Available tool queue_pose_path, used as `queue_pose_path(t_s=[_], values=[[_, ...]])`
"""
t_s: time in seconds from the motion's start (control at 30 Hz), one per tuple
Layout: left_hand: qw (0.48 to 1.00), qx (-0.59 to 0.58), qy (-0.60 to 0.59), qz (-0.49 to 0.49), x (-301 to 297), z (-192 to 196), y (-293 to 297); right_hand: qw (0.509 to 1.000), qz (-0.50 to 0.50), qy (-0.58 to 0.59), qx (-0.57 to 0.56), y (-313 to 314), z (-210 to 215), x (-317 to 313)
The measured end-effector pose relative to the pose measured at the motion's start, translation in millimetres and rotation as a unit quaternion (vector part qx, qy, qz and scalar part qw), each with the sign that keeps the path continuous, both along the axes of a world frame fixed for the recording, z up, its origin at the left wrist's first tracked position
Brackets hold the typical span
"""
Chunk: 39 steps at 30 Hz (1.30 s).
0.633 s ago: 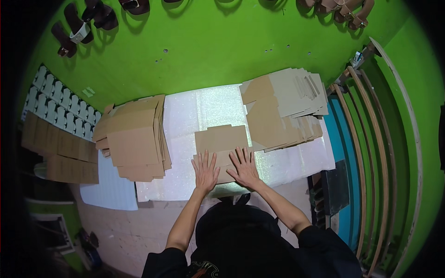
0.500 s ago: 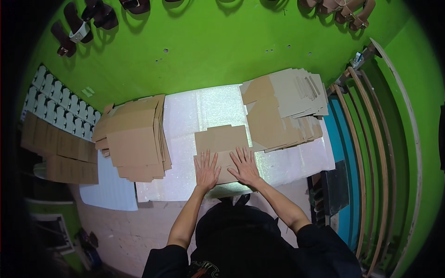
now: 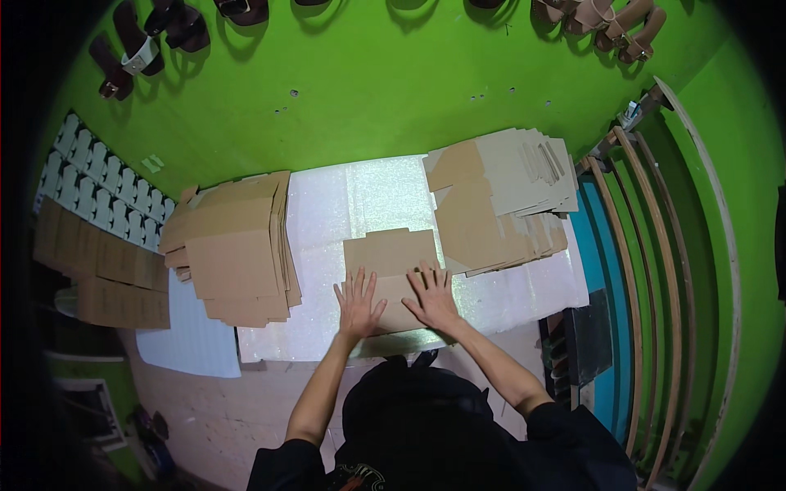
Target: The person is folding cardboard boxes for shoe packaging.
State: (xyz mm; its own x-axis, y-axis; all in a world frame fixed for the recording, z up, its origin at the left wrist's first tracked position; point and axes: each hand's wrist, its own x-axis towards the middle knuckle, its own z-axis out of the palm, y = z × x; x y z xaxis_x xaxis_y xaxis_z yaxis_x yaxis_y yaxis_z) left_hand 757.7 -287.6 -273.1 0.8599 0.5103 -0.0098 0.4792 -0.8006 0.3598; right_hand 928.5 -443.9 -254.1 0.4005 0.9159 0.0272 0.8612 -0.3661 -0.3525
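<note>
A flat brown cardboard blank [image 3: 390,252] lies in the middle of the shiny white table [image 3: 360,196]. My left hand [image 3: 358,303] presses flat on its near left part, fingers spread. My right hand [image 3: 432,296] lies flat on its near right part, fingers spread too. Neither hand grips anything. A stack of brown cardboard blanks [image 3: 233,250] sits to the left of my hands. Another fanned stack of cardboard blanks [image 3: 499,196] lies to the right, some of them paler.
A green wall [image 3: 393,90] rises behind the table with sandals [image 3: 143,41] hung along its top. Curved wooden strips [image 3: 655,270] lean at the right. More cardboard sheets [image 3: 90,270] and a white sheet [image 3: 192,348] lie at the left.
Both hands have slid slightly nearer along the cardboard blank, still pressed flat on it. The stacks have not moved.
</note>
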Motion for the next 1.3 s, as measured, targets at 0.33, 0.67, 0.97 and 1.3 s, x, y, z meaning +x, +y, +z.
queue_pose_path(t_s=[0.33,0.67,0.97,1.3], values=[[0.968,-0.004,0.157,-0.196,-4,40,24,0.967,0.152,-0.002,-0.203,-11,27,31],[0.984,0.12,0.038,-0.123,10,50,29,0.981,0.108,-0.144,-0.068,7,37,35],[0.989,0.121,0.035,-0.077,-12,8,-2,0.987,0.093,-0.123,-0.035,-13,21,20],[0.99,0.123,-0.065,0.007,-26,13,-55,0.992,0.028,-0.106,0.055,-45,8,-14]])
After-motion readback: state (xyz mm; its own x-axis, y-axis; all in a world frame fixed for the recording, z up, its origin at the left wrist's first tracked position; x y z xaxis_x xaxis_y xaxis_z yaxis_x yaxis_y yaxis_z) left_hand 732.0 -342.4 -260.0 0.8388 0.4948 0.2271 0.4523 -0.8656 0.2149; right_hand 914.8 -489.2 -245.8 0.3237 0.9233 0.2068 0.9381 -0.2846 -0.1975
